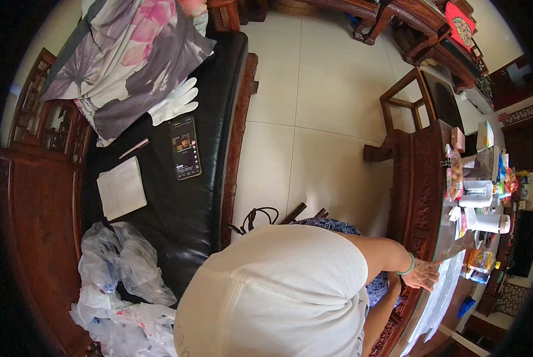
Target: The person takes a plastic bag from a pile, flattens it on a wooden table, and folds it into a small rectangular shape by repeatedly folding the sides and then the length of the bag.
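Note:
My left hand (422,275), with a green bracelet at the wrist, reaches to the edge of a carved wooden table with a glass top. Its fingers are apart and nothing shows in it. Beside the fingertips lies a clear, shiny plastic sheet (440,290). My right hand is out of view. A white-shirted shoulder and back fill the bottom middle, above blue patterned clothing. On the black sofa seat (204,134) lie a lit smartphone (186,149), a white glove (175,102), a pen (134,148) and a small paper pad (122,188).
Crumpled plastic bags (123,285) lie at the sofa's lower left, and a floral cloth (128,58) at its top. White cylindrical containers (476,194), packets and a tissue box (485,135) crowd the tabletop. A black cable (262,212) and a wooden frame stool (405,100) are near the tiled floor.

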The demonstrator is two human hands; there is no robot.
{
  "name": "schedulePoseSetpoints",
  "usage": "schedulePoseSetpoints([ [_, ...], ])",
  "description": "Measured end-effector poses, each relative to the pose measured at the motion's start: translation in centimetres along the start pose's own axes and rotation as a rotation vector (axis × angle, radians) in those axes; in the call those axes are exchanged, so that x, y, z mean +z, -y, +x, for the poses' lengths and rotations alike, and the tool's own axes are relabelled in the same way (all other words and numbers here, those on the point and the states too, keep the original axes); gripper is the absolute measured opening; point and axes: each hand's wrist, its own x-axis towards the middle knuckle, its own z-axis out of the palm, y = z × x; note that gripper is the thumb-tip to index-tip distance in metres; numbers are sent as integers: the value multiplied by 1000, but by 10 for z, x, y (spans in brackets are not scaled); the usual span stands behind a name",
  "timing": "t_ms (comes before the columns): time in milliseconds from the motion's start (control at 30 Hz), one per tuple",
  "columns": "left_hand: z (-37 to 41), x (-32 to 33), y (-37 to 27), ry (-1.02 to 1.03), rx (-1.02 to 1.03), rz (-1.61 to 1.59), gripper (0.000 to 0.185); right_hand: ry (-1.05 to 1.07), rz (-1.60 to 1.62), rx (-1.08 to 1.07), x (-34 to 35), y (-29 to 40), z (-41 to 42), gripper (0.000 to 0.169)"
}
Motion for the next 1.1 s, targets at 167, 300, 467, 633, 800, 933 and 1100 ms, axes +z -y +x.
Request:
schedulePoseSetpoints([
  [167,-14,-8,5,-39,-62,47,55,-3,-14,-3,-1,-6,1,56],
  [300,-23,-21,5,-132,-40,-39,50,-4,-14,9,3,-12,-4,56],
  [467,-19,-44,-8,116,-84,-80,53,-14,30,9,14,-24,-12,56],
  [633,-11,-63,-15,244,-101,-387,57,-30,15,-35,30,-34,-6,57],
  [800,4,-25,-25,-188,-270,-454,47,-344,81,52,48,21,-25,58],
  [933,38,-25,-6,-286,-334,-531,45,-393,112,223,21,73,-63,46],
  [1100,101,2,9,-265,-306,-647,32,-922,389,70,61,81,-104,31],
])
